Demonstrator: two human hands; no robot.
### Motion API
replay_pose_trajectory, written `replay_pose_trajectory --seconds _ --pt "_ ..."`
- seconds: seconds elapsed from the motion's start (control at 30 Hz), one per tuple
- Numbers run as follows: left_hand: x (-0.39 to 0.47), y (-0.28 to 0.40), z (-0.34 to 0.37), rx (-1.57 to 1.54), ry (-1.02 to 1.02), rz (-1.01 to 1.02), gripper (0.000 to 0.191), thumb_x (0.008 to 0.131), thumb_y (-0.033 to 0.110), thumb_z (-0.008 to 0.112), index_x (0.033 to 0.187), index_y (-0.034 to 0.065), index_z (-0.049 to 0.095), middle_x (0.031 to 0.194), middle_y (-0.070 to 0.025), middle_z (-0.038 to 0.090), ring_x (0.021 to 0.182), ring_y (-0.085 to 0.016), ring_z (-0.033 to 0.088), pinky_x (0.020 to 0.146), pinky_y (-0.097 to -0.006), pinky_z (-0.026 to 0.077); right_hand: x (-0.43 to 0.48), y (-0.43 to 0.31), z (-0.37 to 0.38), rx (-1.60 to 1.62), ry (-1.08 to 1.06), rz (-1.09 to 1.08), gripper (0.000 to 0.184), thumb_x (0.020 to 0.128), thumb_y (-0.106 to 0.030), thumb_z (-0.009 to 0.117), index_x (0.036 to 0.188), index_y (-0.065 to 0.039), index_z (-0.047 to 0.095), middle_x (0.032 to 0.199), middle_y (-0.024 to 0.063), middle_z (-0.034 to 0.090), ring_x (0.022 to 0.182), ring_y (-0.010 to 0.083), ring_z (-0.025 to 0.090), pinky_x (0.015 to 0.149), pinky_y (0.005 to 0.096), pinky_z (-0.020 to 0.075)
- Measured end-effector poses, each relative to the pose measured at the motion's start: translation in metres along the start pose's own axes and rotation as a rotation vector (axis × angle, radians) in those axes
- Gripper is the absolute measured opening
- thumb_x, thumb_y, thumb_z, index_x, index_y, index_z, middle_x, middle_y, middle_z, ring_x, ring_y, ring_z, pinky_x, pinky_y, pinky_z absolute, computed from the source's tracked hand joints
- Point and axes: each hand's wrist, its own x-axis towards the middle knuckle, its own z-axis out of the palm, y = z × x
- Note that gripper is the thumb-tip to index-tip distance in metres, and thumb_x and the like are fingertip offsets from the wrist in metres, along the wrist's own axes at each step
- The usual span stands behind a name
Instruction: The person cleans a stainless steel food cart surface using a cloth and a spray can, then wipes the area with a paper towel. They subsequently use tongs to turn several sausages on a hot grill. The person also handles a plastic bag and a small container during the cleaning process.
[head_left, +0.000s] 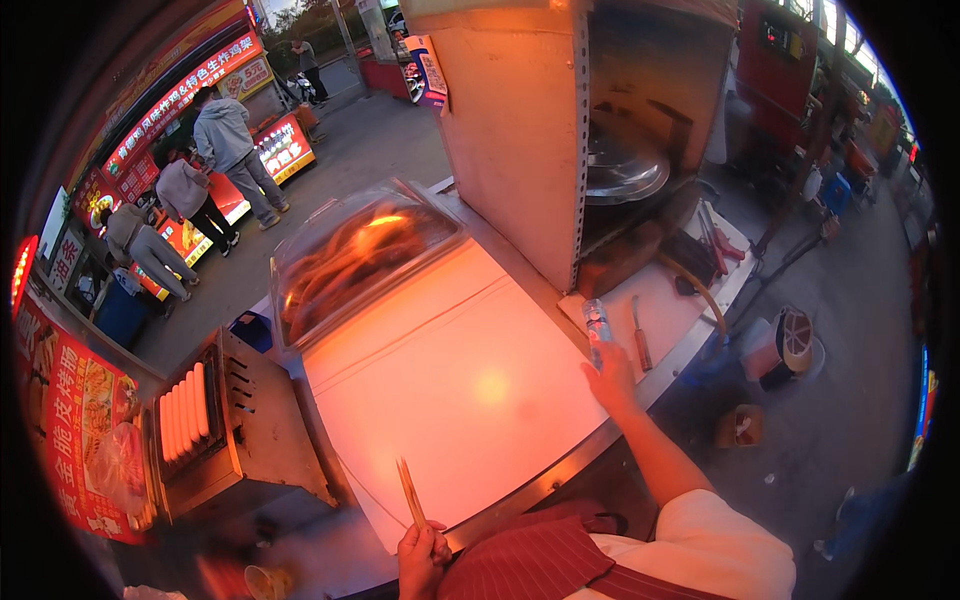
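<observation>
My left hand (422, 555) is closed around a few thin wooden skewers (409, 487) that point up over the near edge of a white board (450, 375). At the board's right side my right hand (611, 379) reaches to a clear plastic bottle (597, 322) with a blue and pink label; its fingers are at the lower part, and whether they grip it is unclear. Right of that hand lies a knife with a brown handle (642, 349). Beyond the board, a clear-lidded container (367, 262) holds brown food that cannot be told exactly.
A metal sausage grill (262, 450) with several sausages (183, 412) stands at left. A tall metal cabinet (517, 150) with a round metal pan (626, 176) rises behind. Red-handled tongs (726, 244) lie at the right. Several people stand at a lit food stall, upper left.
</observation>
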Motion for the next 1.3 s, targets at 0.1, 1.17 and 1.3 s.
replay_pose_trajectory --seconds 0.1,1.17,1.3 --pt "0.004 -0.005 0.001 -0.026 0.046 -0.030 0.021 0.102 0.026 0.052 0.098 0.0055 0.055 0.064 0.0006 0.045 0.049 -0.008 0.037 0.043 -0.0237 0.030 0.020 0.040 -0.020 -0.400 -0.017 0.405 0.043 0.082 -0.021 0.074 0.118 -0.004 0.059 0.114 0.0155 0.058 0.109 0.0342 0.055 0.092 0.0451 0.0461" --pt "0.077 -0.026 0.233 0.162 0.116 -0.039 0.010 0.095 0.010 0.061 0.096 0.0009 0.060 0.060 0.0054 0.041 0.045 -0.004 0.034 0.043 -0.0224 0.026 0.070 0.089 -0.012 -0.073 -0.390 -0.806 0.030 0.078 -0.014 0.063 0.108 -0.014 0.064 0.127 0.0033 0.053 0.119 0.0231 0.047 0.094 0.0406 0.0380" --pt "0.085 -0.040 0.285 0.224 0.071 -0.057 0.009 0.095 0.011 0.061 0.095 0.0019 0.060 0.059 0.0055 0.042 0.045 -0.005 0.037 0.041 -0.0227 0.028 0.088 0.103 0.002 -0.020 -0.556 -0.910 0.024 0.078 -0.016 0.061 0.102 -0.017 0.063 0.125 0.0025 0.054 0.123 0.0224 0.045 0.096 0.0429 0.0367"
